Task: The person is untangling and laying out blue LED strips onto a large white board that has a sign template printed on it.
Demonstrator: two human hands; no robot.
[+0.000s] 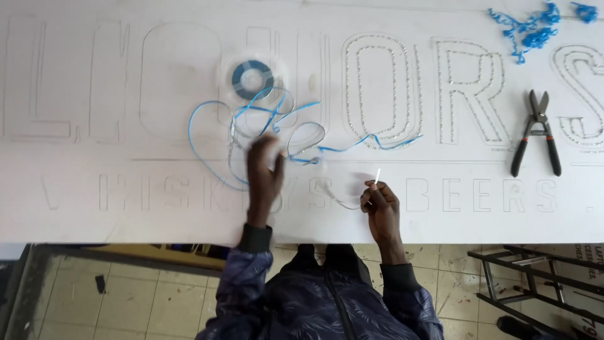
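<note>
A wide white board [440, 214] is laid flat as a bench, with large letter outlines cut into it and a tiled floor [126, 302] seen below its near edge. The fingers [375, 189] of the right hand [380, 211] are pressed together in a pinch on a short white tube [377, 174], held upright clear of the board, seemingly so its end stays free. The left hand [263, 176] is blurred; whether its fingers are spread or closed cannot be told, but it is laid over the blue wire [207, 157], which is looped loosely between the hands and the spool [252, 79] beyond. Black snips [536, 132] are left well to the right, within reach, and blue offcuts [528, 28] are piled at the far corner, out of the way.
</note>
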